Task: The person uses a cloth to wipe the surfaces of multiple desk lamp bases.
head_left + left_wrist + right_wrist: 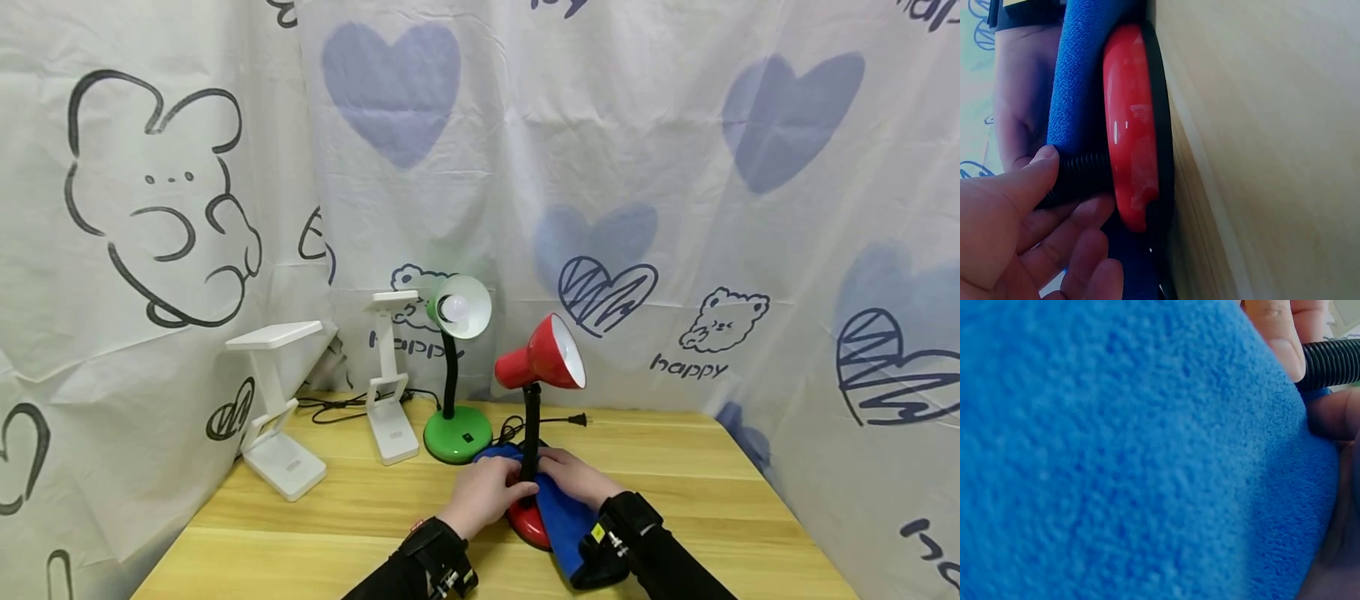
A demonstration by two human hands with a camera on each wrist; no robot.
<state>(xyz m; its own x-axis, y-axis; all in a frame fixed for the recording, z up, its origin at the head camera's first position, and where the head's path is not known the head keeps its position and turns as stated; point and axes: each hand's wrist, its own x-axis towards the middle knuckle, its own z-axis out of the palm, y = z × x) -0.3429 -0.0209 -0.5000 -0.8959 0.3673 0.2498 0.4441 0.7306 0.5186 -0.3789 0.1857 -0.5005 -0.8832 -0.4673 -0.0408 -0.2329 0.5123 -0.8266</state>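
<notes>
A red desk lamp (542, 358) stands upright near the front of the table, its head facing right. My left hand (483, 493) pinches its black ribbed neck (1085, 172) just above the red base (1132, 131), thumb on one side and fingers on the other. A blue towel-like cloth (566, 525) wraps behind the neck and hangs over the right part of the base. My right hand (579, 477) holds this cloth against the far right side of the neck. Up close, the cloth (1147, 456) fills most of the right wrist view and hides much of the right hand.
Behind to the left stands a green desk lamp (457, 437). Two white folding lamps (285, 462) are further left. Black cords lie along the back, one ending in a plug (577, 420). A patterned white curtain (615, 150) surrounds the wooden table (675, 500).
</notes>
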